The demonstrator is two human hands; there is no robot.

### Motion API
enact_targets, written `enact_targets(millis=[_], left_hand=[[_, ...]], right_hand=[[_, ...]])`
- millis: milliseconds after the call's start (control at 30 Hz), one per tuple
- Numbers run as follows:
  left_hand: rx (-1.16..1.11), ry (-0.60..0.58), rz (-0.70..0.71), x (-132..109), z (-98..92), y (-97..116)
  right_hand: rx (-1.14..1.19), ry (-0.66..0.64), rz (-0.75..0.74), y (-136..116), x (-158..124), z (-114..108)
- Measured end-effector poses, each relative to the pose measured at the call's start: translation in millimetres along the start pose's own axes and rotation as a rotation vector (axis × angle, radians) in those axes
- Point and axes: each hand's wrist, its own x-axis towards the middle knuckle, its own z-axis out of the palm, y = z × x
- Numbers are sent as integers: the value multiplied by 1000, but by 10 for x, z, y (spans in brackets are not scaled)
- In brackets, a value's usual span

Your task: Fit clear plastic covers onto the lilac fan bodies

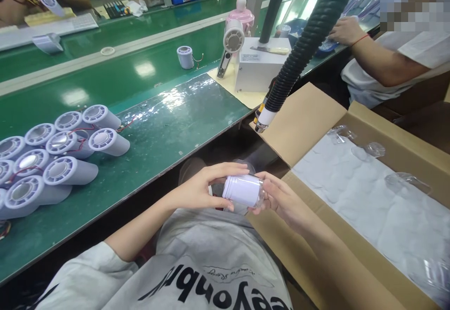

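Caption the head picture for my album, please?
Left hand and right hand hold a lilac cylinder beside an open cardboard box.

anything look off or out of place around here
Nothing looks spilled. One white cylinder sits alone on the green surface, apart from the cluster of similar cylinders, and a small round piece lies loose to its left, so both may be stray. The container between the left hand and right hand shows no visible damage.

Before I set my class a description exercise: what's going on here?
A person holds a lavender cylinder between the left hand and right hand, with clear plastic at its right-hand end. More lavender cylinders, some with wires visible, are grouped on the green bench to the left. To the right, an open cardboard box holds clear plastic pieces.
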Motion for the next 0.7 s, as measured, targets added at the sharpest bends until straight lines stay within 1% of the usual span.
enact_targets(millis=[67, 200, 333, 433, 500, 533, 567, 600, 633, 700], left_hand=[[-19, 3, 7, -9, 5, -10], [-47, 1, 18, -30, 23, -37], [-34, 10, 12, -43, 47, -41], [23, 31, -14, -48, 73, 10], [23, 52, -77, -50, 99, 73], [1, 65, -121, -51, 114, 109], [-29, 80, -166, -53, 128, 143], [-61, 95, -205, -55, 142, 175], [-90, 106, -235, -57, 153, 201], [-139, 115, -276, -64, 166, 232]], right_hand=[[47, -22, 52, 9, 8, 24], [143, -25, 141, 16, 21, 63], [225, -57, 264, 11, 31, 84], [243, -82, 322, 38, 33, 80], [212, -125, 326, 79, 26, 66], [177, -149, 299, 102, 18, 57], [124, -154, 236, 124, 6, 47], [43, -133, 130, 142, -9, 37], [-65, -83, -14, 155, -27, 27], [-343, 52, -352, 161, -66, 8]])
